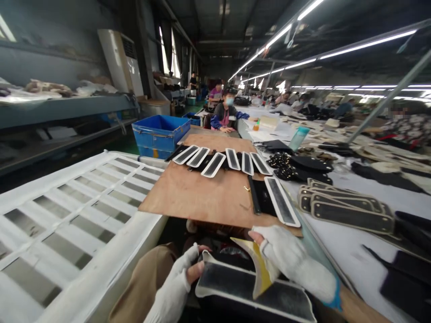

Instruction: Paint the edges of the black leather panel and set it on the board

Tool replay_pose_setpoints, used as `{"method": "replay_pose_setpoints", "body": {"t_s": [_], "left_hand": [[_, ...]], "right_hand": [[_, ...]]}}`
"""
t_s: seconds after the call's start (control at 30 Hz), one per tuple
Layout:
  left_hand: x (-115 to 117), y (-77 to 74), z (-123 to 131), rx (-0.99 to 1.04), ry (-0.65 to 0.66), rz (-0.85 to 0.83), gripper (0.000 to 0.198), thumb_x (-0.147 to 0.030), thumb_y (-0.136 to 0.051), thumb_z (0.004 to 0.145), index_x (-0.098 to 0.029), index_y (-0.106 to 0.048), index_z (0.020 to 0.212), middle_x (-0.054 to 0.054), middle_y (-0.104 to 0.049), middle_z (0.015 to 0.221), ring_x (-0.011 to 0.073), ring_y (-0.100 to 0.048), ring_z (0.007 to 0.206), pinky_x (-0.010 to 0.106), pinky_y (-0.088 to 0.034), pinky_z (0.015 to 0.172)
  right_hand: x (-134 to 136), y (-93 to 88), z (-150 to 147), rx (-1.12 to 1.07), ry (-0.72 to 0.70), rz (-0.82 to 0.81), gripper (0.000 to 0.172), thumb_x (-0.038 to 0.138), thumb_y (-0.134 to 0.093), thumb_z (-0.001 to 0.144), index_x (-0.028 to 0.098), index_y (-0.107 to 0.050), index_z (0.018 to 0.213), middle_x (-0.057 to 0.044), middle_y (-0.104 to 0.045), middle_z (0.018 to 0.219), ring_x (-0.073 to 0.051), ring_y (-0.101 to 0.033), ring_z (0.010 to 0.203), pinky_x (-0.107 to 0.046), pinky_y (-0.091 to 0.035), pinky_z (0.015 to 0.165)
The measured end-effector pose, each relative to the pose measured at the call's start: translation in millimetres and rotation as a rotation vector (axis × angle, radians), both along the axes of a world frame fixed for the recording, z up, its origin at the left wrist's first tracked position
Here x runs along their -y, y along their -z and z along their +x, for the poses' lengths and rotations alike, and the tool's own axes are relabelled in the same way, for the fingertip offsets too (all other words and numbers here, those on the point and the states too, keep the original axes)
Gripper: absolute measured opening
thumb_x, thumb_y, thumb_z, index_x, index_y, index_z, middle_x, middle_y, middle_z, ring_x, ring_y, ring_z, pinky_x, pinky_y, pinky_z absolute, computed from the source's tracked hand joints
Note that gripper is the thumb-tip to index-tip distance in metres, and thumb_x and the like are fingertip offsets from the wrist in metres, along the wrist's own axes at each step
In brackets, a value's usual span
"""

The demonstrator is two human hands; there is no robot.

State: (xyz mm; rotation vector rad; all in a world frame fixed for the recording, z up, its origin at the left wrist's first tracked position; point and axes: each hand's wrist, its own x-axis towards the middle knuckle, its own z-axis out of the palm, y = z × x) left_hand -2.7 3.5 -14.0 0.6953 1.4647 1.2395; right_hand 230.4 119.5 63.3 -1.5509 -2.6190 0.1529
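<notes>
My left hand, in a white fingerless glove, pinches the left end of a long black panel with a white border. This panel lies tilted low in front of me, over dark material. My right hand, gloved the same way with a blue cuff, is closed on a bent yellow-and-white strip. The strip curves down over the panel; whether it is still attached there I cannot tell. On the board ahead lies a similar white-bordered black panel on a black piece.
A brown board carries several more white-bordered panels. To the left stands a white slotted rack, with a blue bin behind it. Stacked black plates lie at right. A masked person sits beyond the board.
</notes>
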Motion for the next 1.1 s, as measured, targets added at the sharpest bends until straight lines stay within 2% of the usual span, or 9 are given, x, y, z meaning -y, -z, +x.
{"method": "replay_pose_setpoints", "body": {"t_s": [0.07, 0.1, 0.17, 0.27, 0.43, 0.6, 0.7, 0.87, 1.1], "left_hand": [[-1.3, 10.1, -4.8, 0.179, 0.085, 0.092, 0.082, -0.079, -0.07, 0.056, -0.014, -0.066, 0.104, 0.007, -0.071, 0.092, 0.0269, -0.067, 0.089, 0.031, -0.052, 0.078], [-1.0, 12.9, -7.4, 0.262, 0.135, 0.135, 0.079, -0.074, -0.075, 0.056, -0.014, -0.065, 0.107, 0.007, -0.071, 0.09, 0.0252, -0.067, 0.085, 0.03, -0.051, 0.075], [0.6, 14.4, -11.9, 0.351, 0.231, 0.19, 0.068, -0.062, -0.078, 0.066, -0.016, -0.062, 0.113, 0.006, -0.071, 0.091, 0.022, -0.066, 0.081, 0.029, -0.049, 0.073], [1.0, 11.1, -14.2, 0.327, 0.292, 0.236, 0.059, -0.058, -0.073, 0.076, -0.015, -0.061, 0.114, 0.008, -0.071, 0.094, 0.0211, -0.064, 0.082, 0.03, -0.048, 0.075], [-3.9, 8.0, -9.9, 0.36, 0.239, 0.258, 0.052, -0.058, -0.067, 0.081, -0.014, -0.066, 0.109, 0.009, -0.07, 0.099, 0.0259, -0.065, 0.092, 0.031, -0.047, 0.075], [-0.9, 6.5, -8.2, 0.427, 0.177, 0.284, 0.042, -0.049, -0.066, 0.083, -0.014, -0.069, 0.108, 0.01, -0.071, 0.107, 0.0293, -0.063, 0.106, 0.035, -0.046, 0.091], [2.3, 3.1, -8.2, 0.448, 0.161, 0.236, 0.038, -0.045, -0.067, 0.083, -0.014, -0.07, 0.106, 0.011, -0.07, 0.114, 0.0307, -0.061, 0.111, 0.037, -0.045, 0.098], [1.0, 0.1, -6.8, 0.409, 0.142, 0.246, 0.044, -0.046, -0.065, 0.083, -0.014, -0.07, 0.113, 0.012, -0.07, 0.117, 0.034, -0.06, 0.115, 0.04, -0.045, 0.1], [-2.5, 5.6, -7.0, 0.339, 0.13, 0.301, 0.044, -0.047, -0.067, 0.08, -0.014, -0.072, 0.109, 0.011, -0.069, 0.121, 0.0359, -0.053, 0.126, 0.042, -0.033, 0.115]], "right_hand": [[-12.3, -3.0, -23.7, 0.051, -0.021, -0.057, 0.043, 0.042, -0.039, 0.099, 0.024, -0.074, 0.081, -0.006, -0.075, 0.081, -0.025, -0.07, 0.081, -0.033, -0.043, 0.069], [-17.0, -3.8, -34.9, 0.072, -0.044, -0.075, 0.043, 0.043, -0.04, 0.099, 0.025, -0.073, 0.08, -0.005, -0.075, 0.08, -0.025, -0.07, 0.08, -0.033, -0.041, 0.067], [-23.3, -4.2, -55.9, 0.106, -0.101, -0.091, 0.043, 0.044, -0.039, 0.099, 0.025, -0.073, 0.08, -0.005, -0.076, 0.081, -0.024, -0.07, 0.079, -0.033, -0.037, 0.065], [-28.0, -4.2, -84.1, 0.175, -0.202, -0.09, 0.044, 0.045, -0.039, 0.1, 0.024, -0.072, 0.079, -0.005, -0.075, 0.078, -0.023, -0.07, 0.076, -0.033, -0.031, 0.061], [-33.7, -6.2, -119.6, 0.228, -0.349, -0.125, 0.045, 0.047, -0.04, 0.099, 0.025, -0.073, 0.078, -0.004, -0.075, 0.074, -0.019, -0.068, 0.068, -0.033, -0.022, 0.054], [-37.0, -2.9, -139.7, 0.209, -0.452, -0.126, 0.043, 0.052, -0.043, 0.097, 0.025, -0.071, 0.079, -0.003, -0.073, 0.072, -0.018, -0.066, 0.066, -0.033, -0.021, 0.056], [-35.5, 0.2, -148.5, 0.178, -0.494, -0.1, 0.044, 0.053, -0.043, 0.097, 0.025, -0.07, 0.078, -0.002, -0.072, 0.07, -0.018, -0.065, 0.064, -0.033, -0.022, 0.056], [-31.2, 2.0, -160.1, 0.223, -0.54, -0.058, 0.045, 0.055, -0.045, 0.096, 0.024, -0.071, 0.078, -0.004, -0.073, 0.071, -0.02, -0.065, 0.064, -0.033, -0.021, 0.056], [-28.1, 6.4, -161.6, 0.299, -0.634, -0.061, 0.052, 0.057, -0.038, 0.099, 0.023, -0.074, 0.082, -0.007, -0.074, 0.074, -0.021, -0.066, 0.066, -0.034, -0.02, 0.055]]}}
